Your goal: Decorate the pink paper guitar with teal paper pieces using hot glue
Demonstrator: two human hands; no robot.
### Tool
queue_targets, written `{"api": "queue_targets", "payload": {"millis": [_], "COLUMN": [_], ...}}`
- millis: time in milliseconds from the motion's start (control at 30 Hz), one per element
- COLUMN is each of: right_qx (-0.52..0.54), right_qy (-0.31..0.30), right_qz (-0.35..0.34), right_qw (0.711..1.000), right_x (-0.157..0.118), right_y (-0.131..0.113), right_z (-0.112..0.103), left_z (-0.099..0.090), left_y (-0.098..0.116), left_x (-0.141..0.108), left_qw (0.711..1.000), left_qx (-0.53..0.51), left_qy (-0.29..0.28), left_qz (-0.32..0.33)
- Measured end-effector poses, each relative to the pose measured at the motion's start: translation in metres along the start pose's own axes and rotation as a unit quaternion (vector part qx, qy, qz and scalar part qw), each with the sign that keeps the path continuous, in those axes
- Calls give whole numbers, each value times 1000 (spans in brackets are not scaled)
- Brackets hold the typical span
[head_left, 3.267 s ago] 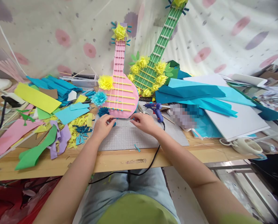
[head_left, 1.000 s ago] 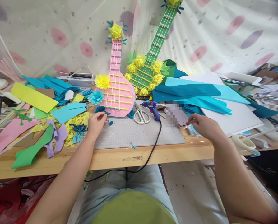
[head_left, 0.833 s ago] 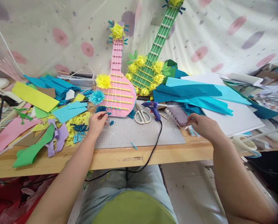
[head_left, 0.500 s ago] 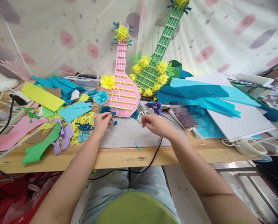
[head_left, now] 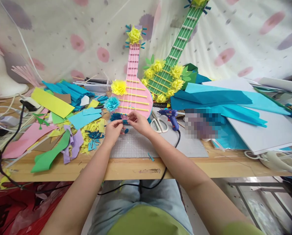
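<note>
My left hand [head_left: 113, 132] pinches a small dark blue piece of paper [head_left: 125, 122] in front of the pink paper lute [head_left: 135, 98]. Closing on the same piece from the other side, my right hand [head_left: 138, 122] has its fingertips close together, partly hiding it. A dark blue fringed paper flower [head_left: 116, 117] is at the lute's lower left edge, just beyond my left hand. Above it on the lute are a light blue flower [head_left: 112, 103] and a yellow flower [head_left: 119, 87].
Right of my hands lie white-handled scissors [head_left: 159, 124] and a blue glue gun [head_left: 170, 117] with a black cord. Behind leans a green paper lute [head_left: 170, 65]. Coloured paper scraps [head_left: 70, 114] cover the left side; blue sheets [head_left: 209, 98] and white boards [head_left: 266, 133] lie right.
My right hand has moved left from beside the scissors to meet my left hand at the dark blue piece. The scissors and glue gun are now uncovered. The view has shifted slightly.
</note>
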State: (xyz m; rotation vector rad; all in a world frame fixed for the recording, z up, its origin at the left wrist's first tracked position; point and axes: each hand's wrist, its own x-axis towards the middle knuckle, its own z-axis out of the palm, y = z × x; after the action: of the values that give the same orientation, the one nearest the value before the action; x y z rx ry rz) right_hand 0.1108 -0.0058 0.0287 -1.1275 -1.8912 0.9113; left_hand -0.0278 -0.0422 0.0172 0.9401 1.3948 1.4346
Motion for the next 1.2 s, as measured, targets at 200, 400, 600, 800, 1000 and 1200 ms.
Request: {"api": "queue_targets", "payload": {"millis": [200, 400, 600, 800, 1000, 1200], "right_qx": [18, 2, 19, 9, 14, -31], "right_qy": [28, 34, 36, 36, 33, 43], "right_qz": [-14, -31, -26, -23, -22, -23], "right_qw": [999, 999, 999, 999, 999, 998], "right_x": [-5, -7, -6, -6, -6, -10], "right_y": [3, 8, 8, 8, 5, -2], "right_z": [1, 3, 2, 1, 1, -26], "left_z": [-2, 1, 0, 1, 1, -1], "left_y": [0, -5, -6, -6, -5, -8], "left_x": [-2, 0, 1, 1, 0, 2], "left_qw": [999, 999, 999, 997, 996, 998], "left_qx": [9, 19, 25, 64, 74, 56], "left_qy": [-42, -39, -45, -45, -55, -34], "left_qz": [17, 13, 17, 18, 19, 21]}}
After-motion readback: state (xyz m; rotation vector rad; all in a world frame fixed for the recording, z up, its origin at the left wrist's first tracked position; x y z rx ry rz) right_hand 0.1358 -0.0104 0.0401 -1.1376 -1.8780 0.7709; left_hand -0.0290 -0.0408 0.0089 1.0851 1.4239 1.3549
